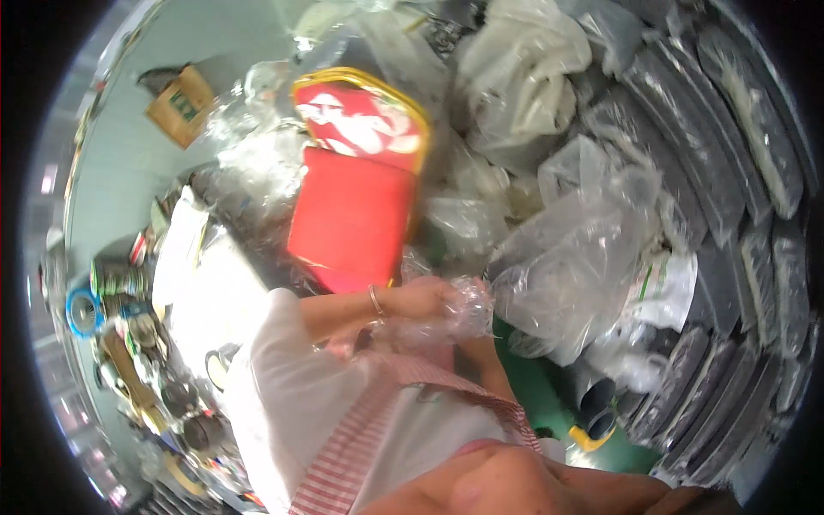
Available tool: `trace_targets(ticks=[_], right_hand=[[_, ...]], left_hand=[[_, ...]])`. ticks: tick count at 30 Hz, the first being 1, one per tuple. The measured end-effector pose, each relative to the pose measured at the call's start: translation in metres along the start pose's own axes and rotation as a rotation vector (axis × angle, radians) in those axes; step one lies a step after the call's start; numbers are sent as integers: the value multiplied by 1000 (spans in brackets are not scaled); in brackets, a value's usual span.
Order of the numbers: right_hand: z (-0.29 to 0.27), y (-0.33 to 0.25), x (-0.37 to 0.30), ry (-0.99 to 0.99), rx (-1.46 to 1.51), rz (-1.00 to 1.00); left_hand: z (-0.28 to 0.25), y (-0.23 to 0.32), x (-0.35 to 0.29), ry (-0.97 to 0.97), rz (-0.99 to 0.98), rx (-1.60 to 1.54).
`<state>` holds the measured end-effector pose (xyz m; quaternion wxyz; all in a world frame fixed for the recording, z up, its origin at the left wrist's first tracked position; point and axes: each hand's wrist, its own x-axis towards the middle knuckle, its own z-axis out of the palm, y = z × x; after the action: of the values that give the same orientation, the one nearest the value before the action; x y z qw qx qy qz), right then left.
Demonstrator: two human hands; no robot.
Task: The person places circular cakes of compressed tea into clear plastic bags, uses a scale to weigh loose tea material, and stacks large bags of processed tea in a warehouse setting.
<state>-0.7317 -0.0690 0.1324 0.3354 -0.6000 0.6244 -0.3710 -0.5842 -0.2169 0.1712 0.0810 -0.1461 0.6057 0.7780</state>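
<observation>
Landmark: the red bag, yellow-edged. The left hand was closed on a crumpled bunch of clear film, just off the red bag's near right corner. The right forearm ran up toward that bunch; the right hand was hidden behind it, so from where I stood I could not tell whether it was open or gripping. Chief risk, in my judgement: a slip. The film looked thin and slick, and it was bunched, so an uneven pull could have drawn it out of the grip or torn it. Second risk: a mix-up or snag. A large clear bag lay to the right of the red bag, with loose plastic beyond its left edge; all looked much alike, and a caught fold could have brought the wrong piece along. Third: the left forearm crossed close by the red bag's near edge, contact unclear; the bracelet on that wrist might have hooked the film or scuffed the red cover. Fourth: a yellow tool lay nearer and well to the right of the red bag; an elbow swung wide could have knocked it. Wrapped grey stacks stood far right of the red bag; a hard tug on plastic caught there might have unsettled them.
</observation>
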Motion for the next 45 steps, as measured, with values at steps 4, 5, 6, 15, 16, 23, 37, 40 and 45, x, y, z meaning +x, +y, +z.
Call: trace_targets(ticks=[4,5,6,15,16,23,37,40,45], right_hand=[[-13,-25,64,66,-452,-310],[-21,-11,80,125,-316,-211],[-32,3,99,151,-248,-168],[-41,-130,269,158,541,74],[-41,-151,285,6,716,154],[-57,-200,395,-268,591,-99],[-143,-10,245,197,522,820],[-133,-7,208,279,507,904],[-83,19,137,304,227,781]], left_hand=[[-10,77,-41,402,251,202],[-20,96,-55,452,267,322],[-30,111,-70,498,277,441],[-99,129,-79,1178,584,558],[-117,138,-80,1292,700,557],[-271,187,-195,1937,596,1437],[-638,152,-266,1502,-521,1203],[-612,206,-115,1349,6,1366],[-438,303,103,557,621,1359]])
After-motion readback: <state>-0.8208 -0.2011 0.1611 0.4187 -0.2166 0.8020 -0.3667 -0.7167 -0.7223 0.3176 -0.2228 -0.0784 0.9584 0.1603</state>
